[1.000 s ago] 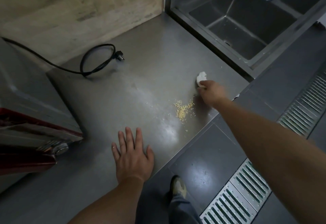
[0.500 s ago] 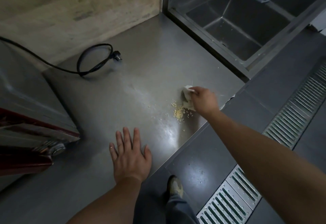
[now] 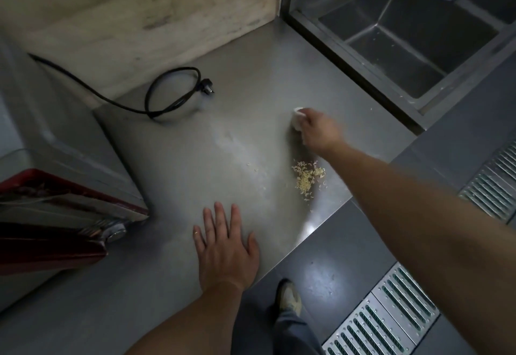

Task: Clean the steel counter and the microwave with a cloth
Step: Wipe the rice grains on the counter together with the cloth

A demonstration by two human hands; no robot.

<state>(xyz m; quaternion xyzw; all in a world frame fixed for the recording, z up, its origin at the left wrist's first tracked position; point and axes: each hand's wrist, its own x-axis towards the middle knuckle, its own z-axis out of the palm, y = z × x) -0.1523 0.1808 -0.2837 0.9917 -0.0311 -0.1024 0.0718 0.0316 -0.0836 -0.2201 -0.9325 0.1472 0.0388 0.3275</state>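
Squeezing small white cloth (image 3: 297, 120) in right hand (image 3: 318, 130), mid frame on counter (image 3: 237, 120). Probably soft, light. Pressing left hand (image 3: 224, 245) flat, fingers spread, lower middle.

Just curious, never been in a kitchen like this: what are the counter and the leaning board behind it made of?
The counter looks like brushed stainless steel: grey, with a dull sheen and a bright glare near its edge. The board seems to be wood: pale, grainy, with dark stains.

Black power cord (image 3: 156, 97) w/ plug, looped – sink (image 3: 396, 44), floor drain grates (image 3: 391, 315)
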